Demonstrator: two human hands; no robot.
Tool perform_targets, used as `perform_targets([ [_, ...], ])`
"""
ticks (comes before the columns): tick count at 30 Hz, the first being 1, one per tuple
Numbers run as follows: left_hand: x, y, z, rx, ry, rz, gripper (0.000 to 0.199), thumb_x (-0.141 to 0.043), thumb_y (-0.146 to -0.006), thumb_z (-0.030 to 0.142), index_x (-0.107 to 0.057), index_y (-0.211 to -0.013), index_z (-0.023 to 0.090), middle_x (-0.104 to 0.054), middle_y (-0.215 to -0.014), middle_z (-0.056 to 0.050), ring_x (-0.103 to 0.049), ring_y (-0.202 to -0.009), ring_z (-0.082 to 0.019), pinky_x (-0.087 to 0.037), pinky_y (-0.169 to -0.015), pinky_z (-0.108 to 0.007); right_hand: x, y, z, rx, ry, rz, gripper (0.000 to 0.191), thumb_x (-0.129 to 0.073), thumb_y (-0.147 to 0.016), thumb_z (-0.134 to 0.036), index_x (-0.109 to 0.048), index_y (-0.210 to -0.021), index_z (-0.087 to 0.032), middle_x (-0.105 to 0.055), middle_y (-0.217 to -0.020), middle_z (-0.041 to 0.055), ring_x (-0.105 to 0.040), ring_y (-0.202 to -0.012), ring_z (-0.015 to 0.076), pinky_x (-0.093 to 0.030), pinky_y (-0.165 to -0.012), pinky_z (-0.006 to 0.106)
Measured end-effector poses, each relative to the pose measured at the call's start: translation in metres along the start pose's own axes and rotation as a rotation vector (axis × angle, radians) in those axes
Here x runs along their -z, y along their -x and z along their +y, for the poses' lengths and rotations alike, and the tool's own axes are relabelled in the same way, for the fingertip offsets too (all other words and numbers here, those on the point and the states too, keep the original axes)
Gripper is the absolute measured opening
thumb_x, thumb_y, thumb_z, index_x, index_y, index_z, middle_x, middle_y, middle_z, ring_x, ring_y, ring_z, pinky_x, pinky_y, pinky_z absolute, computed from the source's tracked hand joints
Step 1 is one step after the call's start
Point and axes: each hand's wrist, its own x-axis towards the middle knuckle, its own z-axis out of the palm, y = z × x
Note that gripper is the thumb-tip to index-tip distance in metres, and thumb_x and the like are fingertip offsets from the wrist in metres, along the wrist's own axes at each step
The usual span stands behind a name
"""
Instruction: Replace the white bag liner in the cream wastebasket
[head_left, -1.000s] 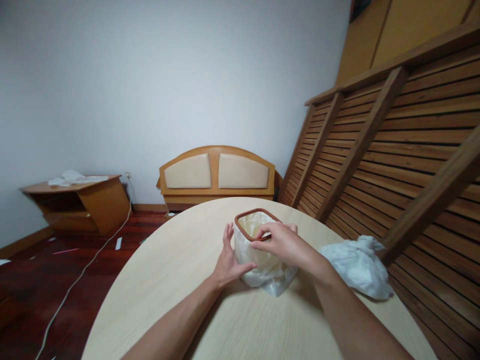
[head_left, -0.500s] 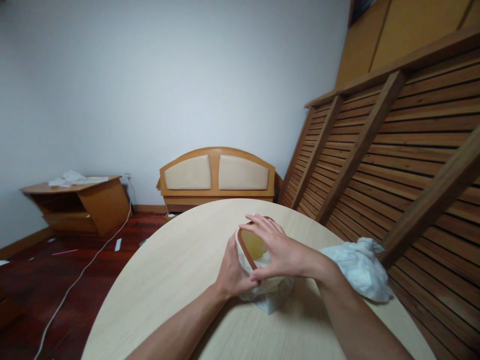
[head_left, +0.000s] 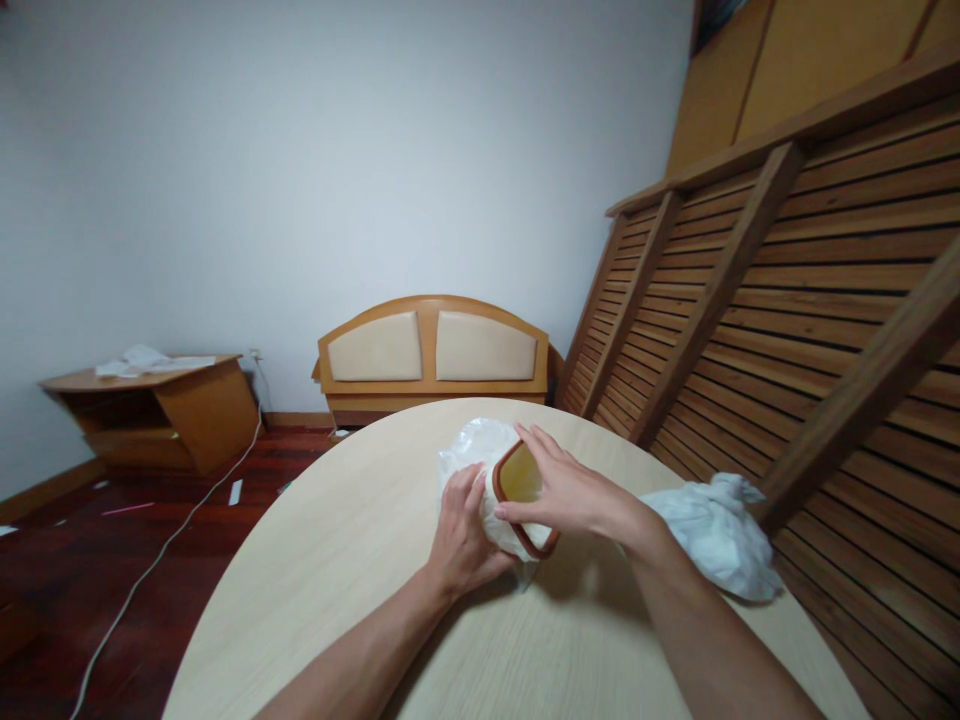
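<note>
- A small wastebasket (head_left: 536, 545) with a brown rounded-square rim is tipped over above the near-middle of the round table (head_left: 315, 560), its mouth turned towards the right; whether its base touches the tabletop cannot be told.
- Through the mouth shows a yellowish inner wall, with something whitish low in the opening, too unclear to name.
- A translucent white plastic bag (head_left: 478, 440) wraps the wastebasket's outside, bunching out beyond its far left side, with a loose corner hanging below.
- The left hand (head_left: 459, 535) is curled around the bagged side, fingers bent over the film and thumb low beneath the rim, holding the wastebasket.
- The right hand (head_left: 566, 490) spans the mouth, thumb on the rim's left edge and fingertips at its upper corner, gripping it across with a wide gap between.
- A white bundled plastic bag (head_left: 716, 540), its top gathered into a knot-like twist, sits on the table's right side, beyond the right forearm; its contents are hidden.
- A low wooden cabinet (head_left: 206, 415) stands on the dark red floor at the left, its open compartment shadowed inside, with crumpled white sheets (head_left: 146, 360) on top.
</note>
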Motion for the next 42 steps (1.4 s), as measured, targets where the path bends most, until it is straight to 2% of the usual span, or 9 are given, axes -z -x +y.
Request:
perform_targets([
  [4,0.0,0.001,-0.001,0.009,-0.027,-0.017,0.114,-0.081,-0.073,0.043,-0.009,-0.158,0.021,-0.042,-0.145,-0.022,-0.045,-0.136,-0.038,-0.045,-0.108,-0.059,0.001,0.002,-0.006,-0.053,0.036,-0.023,0.128,-0.076,-0.065,-0.067,-0.009,-0.164,-0.021,-0.019,-0.167,0.0171,-0.026,-0.151,0.0408,-0.031,-0.118,0.053],
  [9,0.001,0.0,-0.001,0.004,-0.034,-0.018,0.113,-0.081,-0.073,0.044,-0.009,-0.157,0.022,-0.042,-0.144,-0.022,-0.046,-0.135,-0.038,-0.046,-0.106,-0.059,0.002,0.003,-0.009,-0.035,0.059,0.014,0.115,-0.076,-0.068,-0.058,-0.019,-0.162,-0.023,-0.033,-0.16,0.0155,-0.044,-0.14,0.0397,-0.037,-0.113,0.05],
  [14,0.001,0.0,-0.001,0.012,-0.029,-0.021,0.111,-0.081,-0.073,0.044,-0.011,-0.157,0.022,-0.042,-0.144,-0.022,-0.045,-0.136,-0.038,-0.046,-0.107,-0.059,0.003,0.003,-0.011,-0.029,0.048,0.025,0.11,-0.076,-0.069,-0.056,-0.024,-0.16,-0.024,-0.036,-0.158,0.0147,-0.05,-0.134,0.0388,-0.04,-0.109,0.048],
  [20,0.0,0.0,-0.002,0.021,-0.02,-0.013,0.111,-0.082,-0.073,0.041,-0.013,-0.157,0.021,-0.042,-0.145,-0.022,-0.044,-0.136,-0.038,-0.044,-0.109,-0.06,0.002,0.001,-0.007,-0.002,0.062,0.033,0.116,-0.075,-0.066,-0.068,-0.023,-0.161,-0.024,-0.038,-0.157,0.0156,-0.05,-0.134,0.0396,-0.04,-0.109,0.05],
  [27,0.0,0.001,-0.003,0.025,-0.034,-0.007,0.11,-0.082,-0.073,0.04,-0.014,-0.157,0.02,-0.042,-0.144,-0.023,-0.045,-0.136,-0.037,-0.045,-0.108,-0.058,-0.002,-0.002,-0.004,0.024,0.05,0.07,0.113,-0.076,-0.067,-0.066,-0.026,-0.16,-0.025,-0.038,-0.157,0.0154,-0.049,-0.135,0.0387,-0.039,-0.11,0.051],
  [30,0.0,0.0,-0.003,0.021,-0.038,0.004,0.109,-0.082,-0.073,0.041,-0.014,-0.157,0.02,-0.042,-0.143,-0.022,-0.046,-0.135,-0.037,-0.046,-0.107,-0.058,-0.003,-0.002,-0.004,0.019,0.031,0.071,0.117,-0.076,-0.066,-0.067,-0.021,-0.161,-0.026,-0.034,-0.159,0.015,-0.045,-0.138,0.0389,-0.037,-0.112,0.053],
  [34,0.001,-0.001,-0.004,0.043,-0.037,0.034,0.111,-0.083,-0.072,0.046,-0.016,-0.156,0.02,-0.043,-0.143,-0.022,-0.046,-0.134,-0.037,-0.046,-0.106,-0.058,-0.002,0.0,-0.001,-0.004,-0.002,0.01,0.132,-0.079,-0.062,-0.069,-0.008,-0.163,-0.022,-0.023,-0.165,0.0177,-0.035,-0.146,0.0398,-0.033,-0.116,0.053],
  [38,0.002,-0.002,-0.006,0.074,-0.03,0.058,0.117,-0.086,-0.068,0.049,-0.015,-0.157,0.02,-0.043,-0.144,-0.021,-0.046,-0.134,-0.037,-0.046,-0.108,-0.058,-0.003,0.001,0.001,-0.027,-0.016,-0.017,0.14,-0.081,-0.059,-0.069,-0.001,-0.163,-0.021,-0.021,-0.166,0.0191,-0.035,-0.146,0.0404,-0.033,-0.116,0.054],
  [42,0.003,0.0,-0.009,0.061,-0.049,0.044,0.114,-0.085,-0.07,0.043,-0.013,-0.157,0.023,-0.042,-0.145,-0.021,-0.046,-0.134,-0.037,-0.045,-0.108,-0.059,-0.006,0.0,0.003,-0.018,-0.003,-0.002,0.14,-0.079,-0.058,-0.074,0.0,-0.163,-0.024,-0.021,-0.166,0.0186,-0.034,-0.147,0.0409,-0.032,-0.116,0.055],
])
